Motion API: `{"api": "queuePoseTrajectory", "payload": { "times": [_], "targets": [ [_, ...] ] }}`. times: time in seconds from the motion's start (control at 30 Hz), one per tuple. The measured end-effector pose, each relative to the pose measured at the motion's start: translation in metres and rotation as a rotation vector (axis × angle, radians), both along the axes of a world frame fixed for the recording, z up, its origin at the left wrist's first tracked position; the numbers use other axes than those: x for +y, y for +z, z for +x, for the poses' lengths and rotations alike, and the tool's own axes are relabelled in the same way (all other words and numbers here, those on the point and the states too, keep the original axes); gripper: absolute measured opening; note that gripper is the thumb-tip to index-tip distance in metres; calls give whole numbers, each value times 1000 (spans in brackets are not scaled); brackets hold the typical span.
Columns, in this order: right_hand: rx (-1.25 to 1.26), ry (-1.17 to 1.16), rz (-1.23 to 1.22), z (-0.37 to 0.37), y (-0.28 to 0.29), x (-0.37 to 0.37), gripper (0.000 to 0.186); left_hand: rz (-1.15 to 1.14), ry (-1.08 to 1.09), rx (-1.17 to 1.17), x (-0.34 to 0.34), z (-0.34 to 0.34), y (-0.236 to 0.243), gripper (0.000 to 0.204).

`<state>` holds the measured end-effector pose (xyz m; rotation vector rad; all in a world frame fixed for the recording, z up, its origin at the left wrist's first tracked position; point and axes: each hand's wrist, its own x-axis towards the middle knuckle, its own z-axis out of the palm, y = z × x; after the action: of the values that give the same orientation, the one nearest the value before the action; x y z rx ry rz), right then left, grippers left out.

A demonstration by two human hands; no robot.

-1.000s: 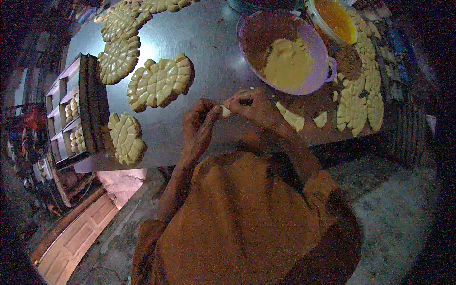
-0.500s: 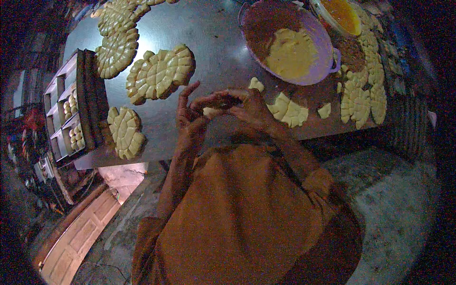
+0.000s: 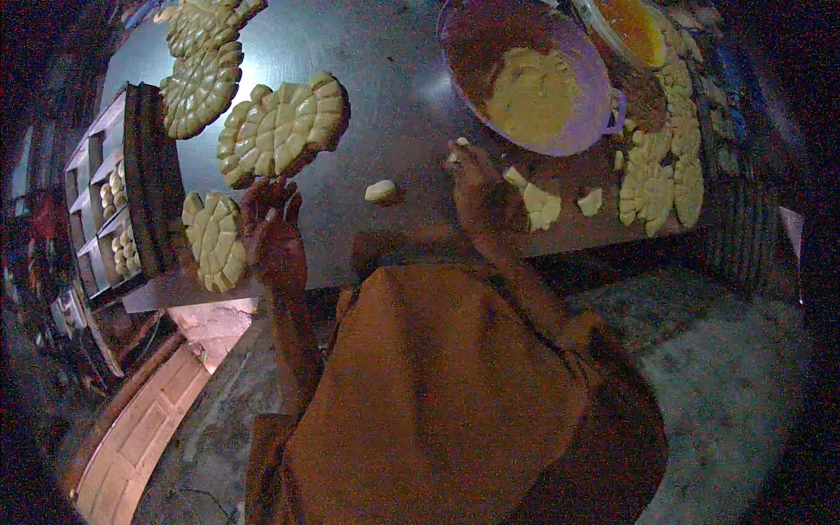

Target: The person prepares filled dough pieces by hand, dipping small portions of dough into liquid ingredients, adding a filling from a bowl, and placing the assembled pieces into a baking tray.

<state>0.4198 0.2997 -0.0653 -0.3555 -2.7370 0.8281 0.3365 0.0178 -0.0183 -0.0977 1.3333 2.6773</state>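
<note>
My left hand [image 3: 276, 229] hovers over the table's near left part, fingers apart and holding nothing. It lies between a small cluster of cut dough pieces [image 3: 214, 241] and a larger scored slab of dough pieces [image 3: 284, 122]. A single pale dough piece [image 3: 381, 191] rests alone on the table between my hands. My right hand [image 3: 481, 188] has its fingers closed around a small pale lump [image 3: 462, 142], only bits of which show at the fingertips. Beside that hand lie a pale flat chunk [image 3: 541, 206] and a smaller scrap [image 3: 590, 202].
A purple basin [image 3: 595, 70] with pale yellow paste [image 3: 534, 96] stands at the far right, beside a bowl of orange-yellow contents [image 3: 626, 31]. More dough pieces [image 3: 647, 184] line the right edge. A compartmented tray [image 3: 98, 179] holding small balls sits on the left.
My hands were together around the dough piece; it now lies on the table. The left hand has moved left to the dough clusters, the right hand to the pale lump near the basin.
</note>
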Motion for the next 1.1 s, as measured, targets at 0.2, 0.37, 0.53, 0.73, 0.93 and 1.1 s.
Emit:
{"api": "queuePoseTrajectory", "payload": {
  "times": [0.2,0.37,0.53,0.73,0.93,1.1],
  "targets": [
    [-111,-25,68,-5,-7,26,40,-75,8,-146,14,2,-9,36],
    [-8,29,-234,-22,25,8,30,-565,-44,204,66,7,32,25],
    [-87,213,-728,10,79,-9,31,-1103,-57,1121,127,20,53,21],
    [-367,237,-1263,60,116,21,33,-674,-386,1046,155,21,53,37],
    [-334,65,-1273,32,136,95,35,-290,-504,249,193,41,88,73],
    [-336,246,-497,-55,123,177,33,-580,-574,114,111,0,41,38]
  ]
}}
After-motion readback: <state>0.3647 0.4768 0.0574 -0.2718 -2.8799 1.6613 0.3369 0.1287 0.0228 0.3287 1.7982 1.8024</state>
